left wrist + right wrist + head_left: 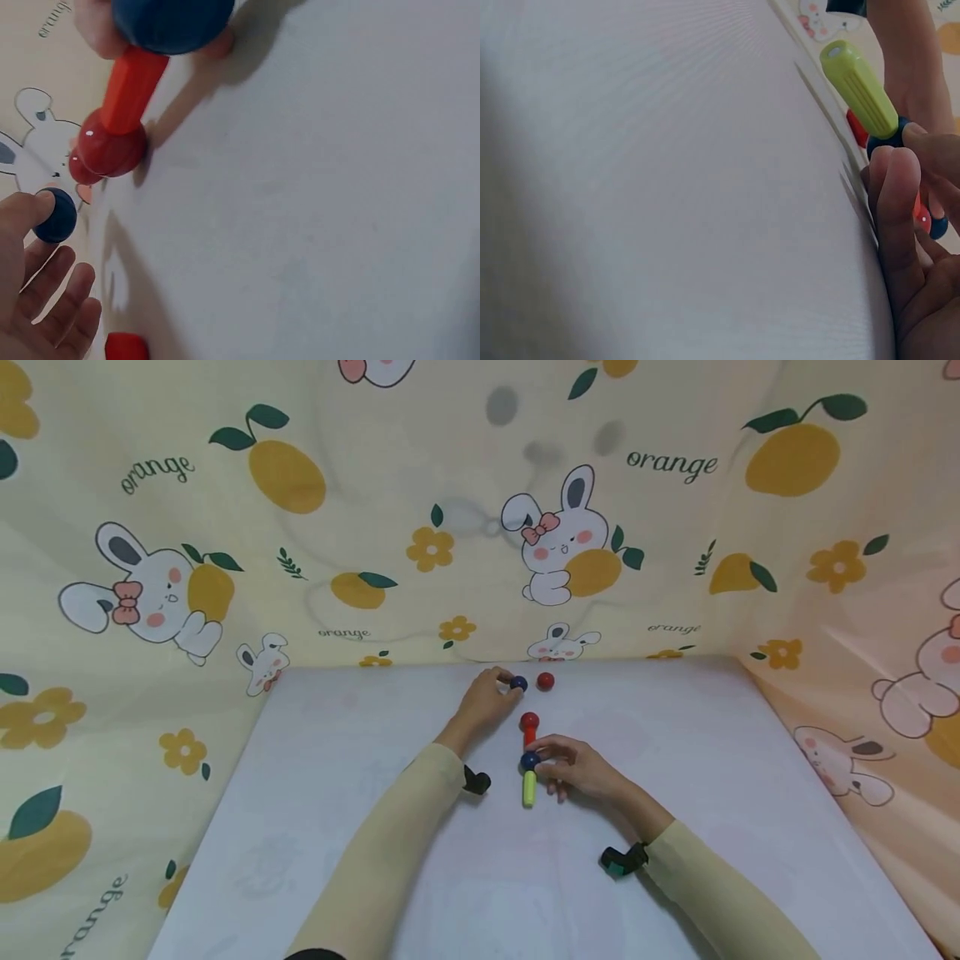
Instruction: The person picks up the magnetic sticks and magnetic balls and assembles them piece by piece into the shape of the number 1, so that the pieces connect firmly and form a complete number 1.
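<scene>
Toward the back of the table, my left hand (483, 703) pinches a small blue ball (519, 684) between thumb and finger. Just right of it is a loose red ball (545, 681). My right hand (583, 768) grips another blue ball (530, 761), part of a joined toy piece. From that ball a red rod (530, 737) runs back to a red ball (529, 721), and a yellow-green rod (529, 789) points toward the front. In the left wrist view the lower fingers of the left hand (45, 292) spread below its ball.
A red piece (126, 346) lies at the bottom of the left wrist view, its full shape cut off. The white table (315, 827) meets a printed cloth backdrop (465, 485) behind and at both sides. Each wrist wears a dark camera mount (624, 860).
</scene>
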Demonstrator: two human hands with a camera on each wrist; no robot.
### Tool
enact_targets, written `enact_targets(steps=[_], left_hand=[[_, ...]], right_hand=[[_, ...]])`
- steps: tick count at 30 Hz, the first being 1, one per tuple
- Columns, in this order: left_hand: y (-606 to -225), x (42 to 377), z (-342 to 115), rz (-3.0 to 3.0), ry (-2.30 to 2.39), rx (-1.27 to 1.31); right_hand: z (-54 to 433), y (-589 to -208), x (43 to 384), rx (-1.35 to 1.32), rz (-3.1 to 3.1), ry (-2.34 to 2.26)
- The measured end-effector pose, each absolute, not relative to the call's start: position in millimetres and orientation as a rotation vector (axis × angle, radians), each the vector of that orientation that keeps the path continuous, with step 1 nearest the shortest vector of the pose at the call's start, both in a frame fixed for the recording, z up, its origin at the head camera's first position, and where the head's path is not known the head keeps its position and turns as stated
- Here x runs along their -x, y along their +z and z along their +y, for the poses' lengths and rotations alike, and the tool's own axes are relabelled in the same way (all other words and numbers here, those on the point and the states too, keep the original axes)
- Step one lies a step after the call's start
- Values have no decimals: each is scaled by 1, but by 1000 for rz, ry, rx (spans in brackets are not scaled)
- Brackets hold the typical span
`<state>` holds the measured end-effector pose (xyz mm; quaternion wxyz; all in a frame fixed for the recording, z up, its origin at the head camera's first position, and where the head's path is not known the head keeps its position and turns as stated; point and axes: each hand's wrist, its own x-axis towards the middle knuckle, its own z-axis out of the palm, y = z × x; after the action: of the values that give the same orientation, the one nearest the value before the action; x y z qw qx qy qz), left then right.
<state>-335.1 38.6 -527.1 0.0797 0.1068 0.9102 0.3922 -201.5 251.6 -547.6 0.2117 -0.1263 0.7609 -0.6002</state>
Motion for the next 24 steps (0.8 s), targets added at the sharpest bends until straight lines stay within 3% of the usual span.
enact_targets(steps=[24], left_hand=[[-514,297,6,2626,1402,-516]], right_hand=[[252,-547,203,358,2113,-1658]])
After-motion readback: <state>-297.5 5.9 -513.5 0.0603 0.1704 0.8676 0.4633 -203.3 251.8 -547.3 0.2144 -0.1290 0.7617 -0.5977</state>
